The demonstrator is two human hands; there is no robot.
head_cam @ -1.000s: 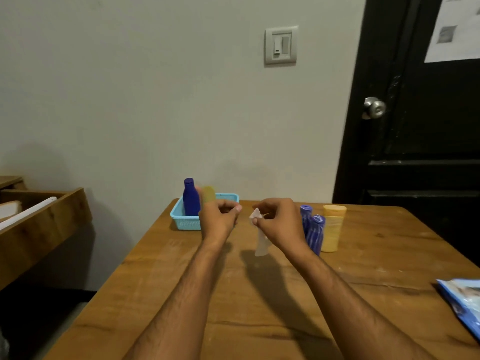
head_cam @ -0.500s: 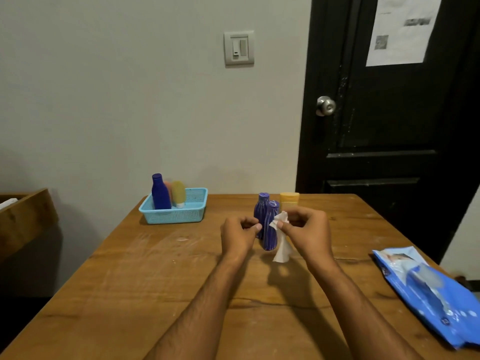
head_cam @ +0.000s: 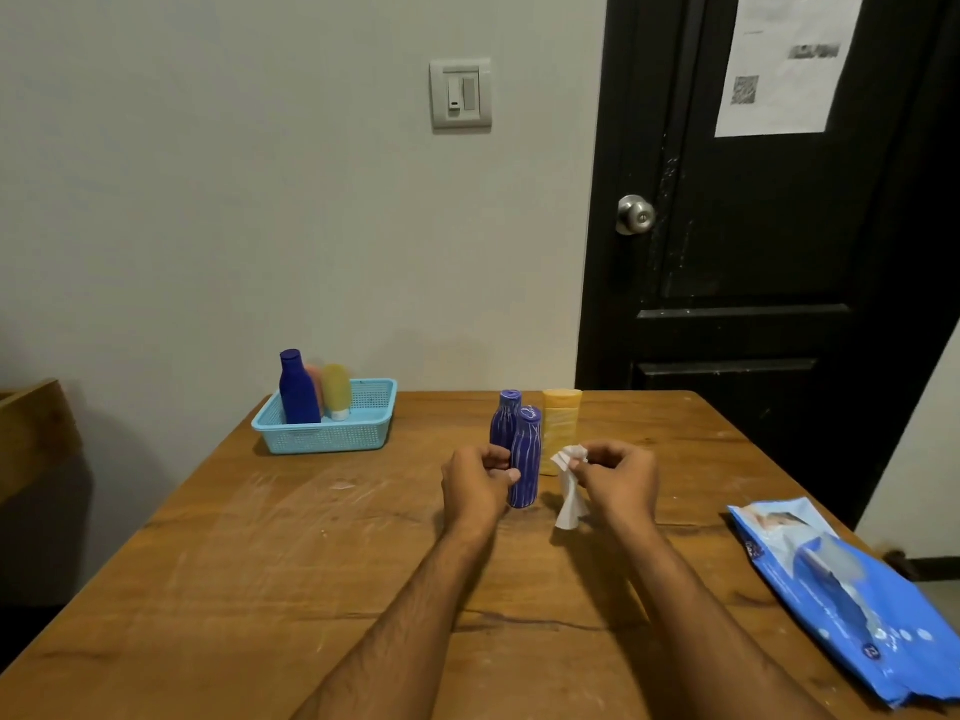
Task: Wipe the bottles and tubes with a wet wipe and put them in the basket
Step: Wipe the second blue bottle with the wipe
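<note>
The near striped bottle (head_cam: 524, 462) stands on the table (head_cam: 260, 563) in front of its twin (head_cam: 505, 418) and the yellow tube (head_cam: 561, 423). My left hand (head_cam: 475, 485), fingers curled and empty, sits beside it; I should grip it low so it stays upright. My right hand (head_cam: 618, 483) pinches the wet wipe (head_cam: 569, 485). Since a second ago the hands have drifted apart, and the basket (head_cam: 332, 428) lies further left
</note>
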